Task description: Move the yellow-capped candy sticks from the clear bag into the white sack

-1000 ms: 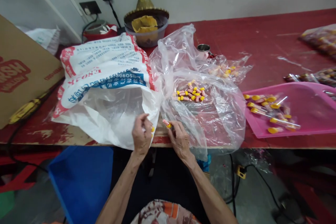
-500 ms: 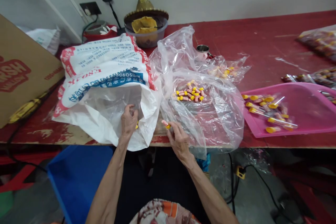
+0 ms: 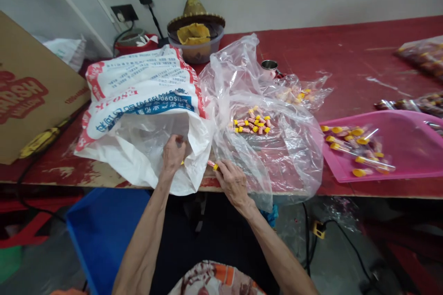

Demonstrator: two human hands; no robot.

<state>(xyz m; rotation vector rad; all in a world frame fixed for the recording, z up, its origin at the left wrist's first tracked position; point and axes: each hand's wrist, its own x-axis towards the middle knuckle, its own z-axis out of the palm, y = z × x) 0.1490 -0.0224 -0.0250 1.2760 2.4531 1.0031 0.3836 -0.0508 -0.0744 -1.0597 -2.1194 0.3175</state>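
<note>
My left hand (image 3: 173,153) reaches into the open mouth of a big white printed sack (image 3: 138,101) lying on the red table (image 3: 346,55); its fingers are curled and a speck of yellow shows beside them. My right hand (image 3: 232,183) rests at the table's front edge and pinches a small pink-and-white speckled tube with a yellow cap (image 3: 212,165). Just right of it lies a crumpled clear plastic bag (image 3: 277,147) holding a small heap of the same yellow-capped tubes (image 3: 252,123).
A pink tray (image 3: 408,143) with clear packets of yellow-capped tubes sits at the right. A cardboard box (image 3: 31,97) stands at the left, a blue bin (image 3: 100,230) below the table. A bowl under a small straw hat (image 3: 195,32) and a metal cup (image 3: 269,65) stand behind.
My left hand has moved from the table edge up into the sack's mouth. My right hand has shifted slightly left with the tube still pinched.
</note>
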